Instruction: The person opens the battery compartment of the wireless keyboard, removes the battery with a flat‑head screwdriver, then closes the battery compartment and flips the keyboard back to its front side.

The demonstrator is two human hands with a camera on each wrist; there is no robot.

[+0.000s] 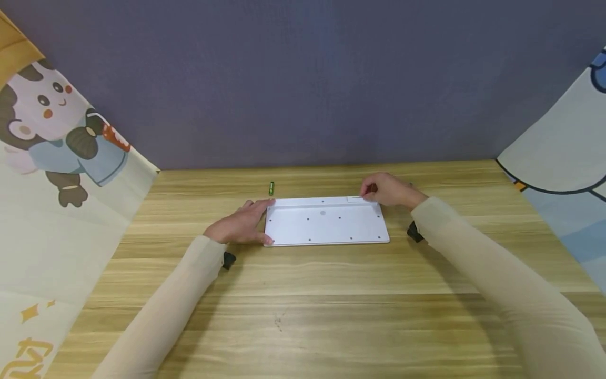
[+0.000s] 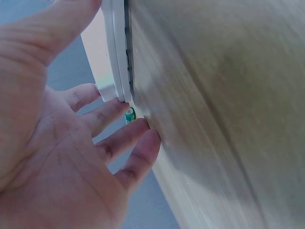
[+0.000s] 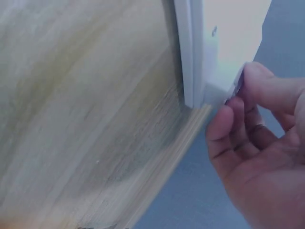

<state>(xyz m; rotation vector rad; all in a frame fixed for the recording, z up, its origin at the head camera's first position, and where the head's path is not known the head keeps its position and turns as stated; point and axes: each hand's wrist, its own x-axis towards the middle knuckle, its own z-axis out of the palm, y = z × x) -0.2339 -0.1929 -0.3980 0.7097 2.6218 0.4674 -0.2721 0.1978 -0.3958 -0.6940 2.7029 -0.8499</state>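
Observation:
A white keyboard (image 1: pixel 326 226) lies face down on the wooden table, its screw-dotted underside up. My left hand (image 1: pixel 241 223) holds its left end, thumb at the near corner and fingers at the far one; in the left wrist view those fingers (image 2: pixel 112 114) spread loosely past the corner. At the back right corner, my right hand (image 1: pixel 388 189) pinches a thin battery cover (image 3: pixel 234 90) between thumb and fingertips; the fingers hide much of it. A green battery (image 1: pixel 271 188) lies behind the keyboard's left end.
The wooden table (image 1: pixel 307 305) ends at a grey-blue panel (image 1: pixel 322 84) behind the keyboard. Cartoon-printed sheets flank it on the left (image 1: pixel 42 226) and right (image 1: pixel 563 158). A small object (image 1: pixel 411 184) shows just behind my right wrist.

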